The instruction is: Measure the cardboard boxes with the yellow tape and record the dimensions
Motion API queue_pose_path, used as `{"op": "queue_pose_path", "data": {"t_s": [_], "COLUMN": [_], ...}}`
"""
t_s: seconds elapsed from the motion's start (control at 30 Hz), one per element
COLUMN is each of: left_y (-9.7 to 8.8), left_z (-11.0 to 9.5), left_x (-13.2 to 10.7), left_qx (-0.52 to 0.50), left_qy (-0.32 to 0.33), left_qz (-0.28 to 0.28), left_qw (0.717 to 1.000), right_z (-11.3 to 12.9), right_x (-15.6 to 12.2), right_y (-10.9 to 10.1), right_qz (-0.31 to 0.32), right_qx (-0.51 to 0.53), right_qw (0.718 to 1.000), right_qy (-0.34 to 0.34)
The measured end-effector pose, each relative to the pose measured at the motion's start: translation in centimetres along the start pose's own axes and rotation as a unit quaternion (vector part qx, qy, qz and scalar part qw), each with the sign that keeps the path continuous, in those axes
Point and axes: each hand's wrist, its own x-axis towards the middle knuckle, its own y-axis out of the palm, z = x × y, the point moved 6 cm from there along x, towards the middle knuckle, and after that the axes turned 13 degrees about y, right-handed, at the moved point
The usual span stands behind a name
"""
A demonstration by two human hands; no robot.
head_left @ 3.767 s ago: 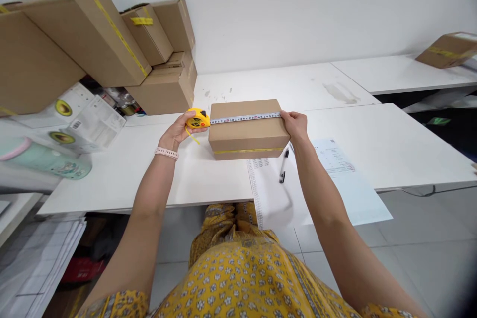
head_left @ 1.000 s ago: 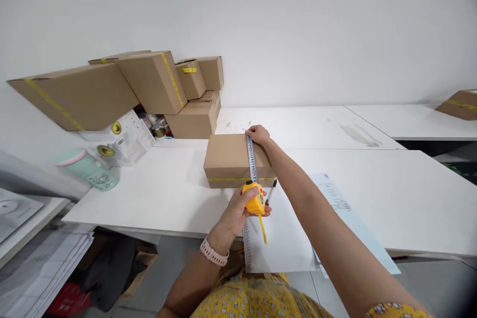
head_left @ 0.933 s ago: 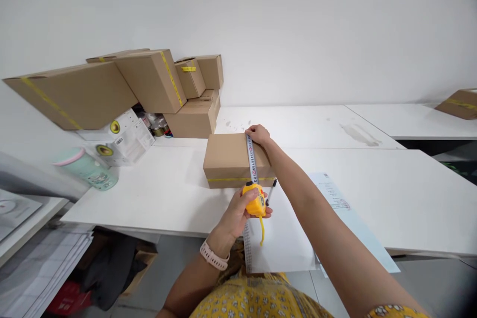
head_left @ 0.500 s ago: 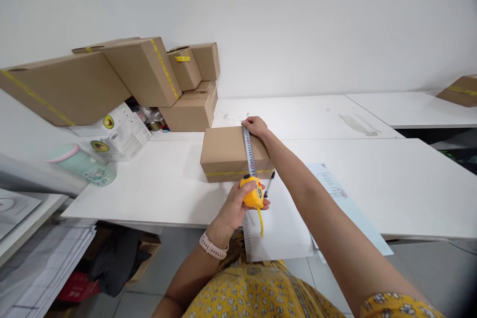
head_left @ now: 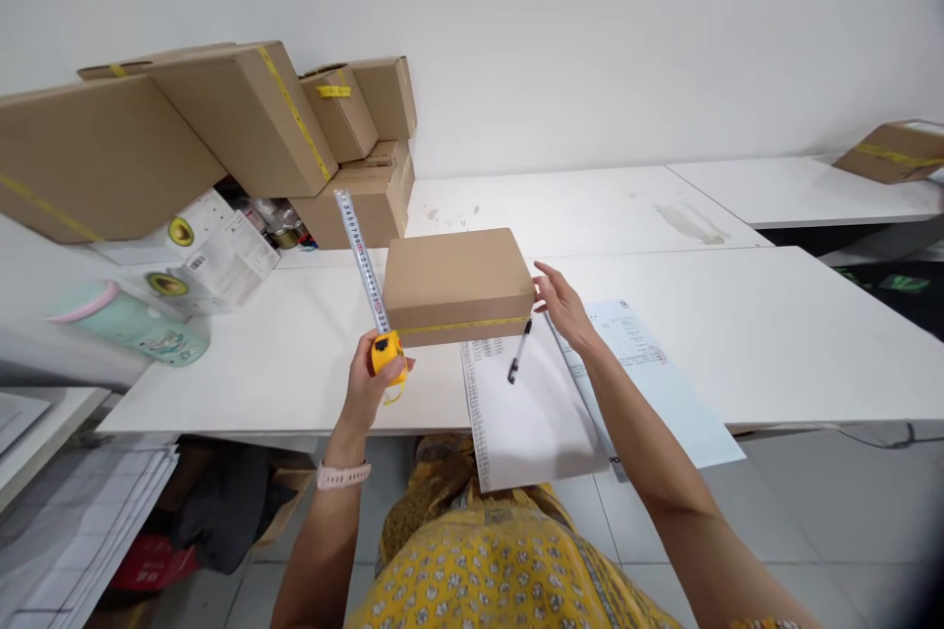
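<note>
The left hand (head_left: 361, 385) has its fingers wrapped around a yellow tape measure (head_left: 388, 356), its blade (head_left: 361, 260) drawn out and jutting forward past those fingers, free at the tip. Just right of them sits the cardboard box (head_left: 457, 267). The right hand (head_left: 566, 307) is at the box's far end, thumb and fingers loosely spread and gripping nothing; from here I can't quite tell whether the fingertips touch the cardboard. I'd judge this a pause between measurements, and the next move seems to call for steadying the box with those fingers and laying the blade along an edge. A pen (head_left: 520, 354) lies nearer than the right fingers, on a notebook (head_left: 531, 432).

The box is closed, yellow tape round its side, contents hidden. Beyond the left fingers, stacked cartons (head_left: 258, 118) show yellow tape too, their insides unseen.
</note>
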Motion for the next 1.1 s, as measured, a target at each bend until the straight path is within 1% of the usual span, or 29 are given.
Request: {"op": "queue_pose_path", "data": {"t_s": [0.07,0.13,0.2,0.27,0.33,0.4,0.43,0.5,0.6,0.63,0.7,0.77,0.83,1.0,1.1], "left_y": [0.3,0.5,0.6,0.9,1.5,2.8,3.8,6.3,10.1,11.1,12.3,12.9,13.0,12.8,12.9], "left_z": [-0.7,-2.2,-4.0,-5.5,-6.8,-7.4,-7.4,-6.6,-3.9,-3.0,-1.4,-0.3,0.3,0.9,1.1], "left_x": [1.5,3.2,4.8,5.9,6.1,5.2,4.3,2.1,-1.3,-2.1,-3.3,-3.8,-4.0,-4.0,-4.0], "left_qx": [-0.014,-0.018,-0.021,-0.020,-0.018,-0.031,-0.045,-0.078,-0.111,-0.115,-0.123,-0.129,-0.136,-0.146,-0.148], "left_qy": [0.004,0.026,0.049,0.065,0.081,0.094,0.093,0.065,-0.016,-0.039,-0.070,-0.087,-0.095,-0.111,-0.114], "left_qz": [0.029,0.043,0.054,0.058,0.054,0.054,0.063,0.100,0.168,0.184,0.201,0.207,0.203,0.186,0.177], "left_qw": [0.999,0.999,0.997,0.996,0.995,0.994,0.993,0.990,0.979,0.975,0.969,0.966,0.965,0.965,0.966], "right_z": [1.8,4.2,6.5,8.3,9.5,10.3,10.6,10.9,11.2,11.2,11.2,11.2,11.4,12.1,12.5], "right_x": [-0.1,0.6,1.8,3.4,5.1,6.7,7.4,8.7,10.1,10.4,10.8,11.0,11.0,10.0,9.2], "right_y": [0.7,0.7,0.5,0.4,0.6,0.9,1.1,1.6,2.2,2.4,2.8,3.0,3.1,3.4,3.7], "right_qz": [0.005,-0.020,-0.052,-0.075,-0.096,-0.120,-0.131,-0.146,-0.151,-0.148,-0.141,-0.140,-0.141,-0.144,-0.145], "right_qx": [-0.023,-0.050,-0.070,-0.109,-0.161,-0.203,-0.217,-0.236,-0.244,-0.244,-0.244,-0.243,-0.240,-0.245,-0.276], "right_qw": [0.997,0.991,0.985,0.981,0.973,0.962,0.957,0.949,0.943,0.943,0.944,0.944,0.942,0.933,0.919], "right_qy": [-0.067,-0.121,-0.146,-0.145,-0.135,-0.135,-0.140,-0.152,-0.167,-0.170,-0.172,-0.175,-0.187,-0.222,-0.241]}}
